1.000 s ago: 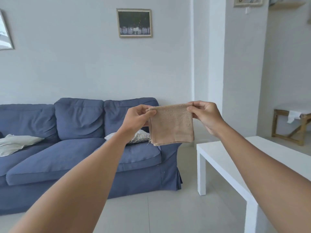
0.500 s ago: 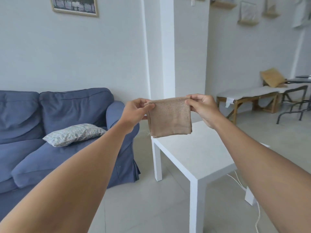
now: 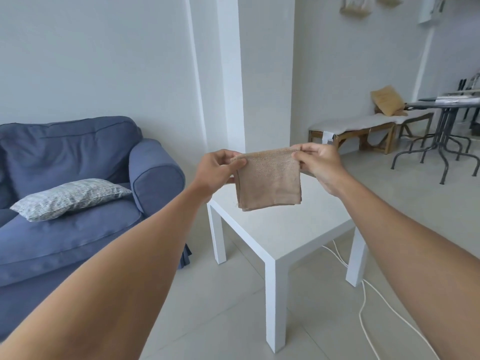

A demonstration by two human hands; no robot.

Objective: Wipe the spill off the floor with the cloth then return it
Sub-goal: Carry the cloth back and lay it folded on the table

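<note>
Head view: the left hand (image 3: 217,168) and right hand (image 3: 318,163) each pinch one top corner of the folded tan cloth (image 3: 268,183), both grips closed tight on the fabric. The cloth hangs in the air, stretched between the hands, above the white side table (image 3: 291,237) and not touching it. No spill is visible on the floor (image 3: 220,307) in this frame. Judged status: either the wipe is done and only the return remains, or it is not yet begun. The frame does not settle which.
</note>
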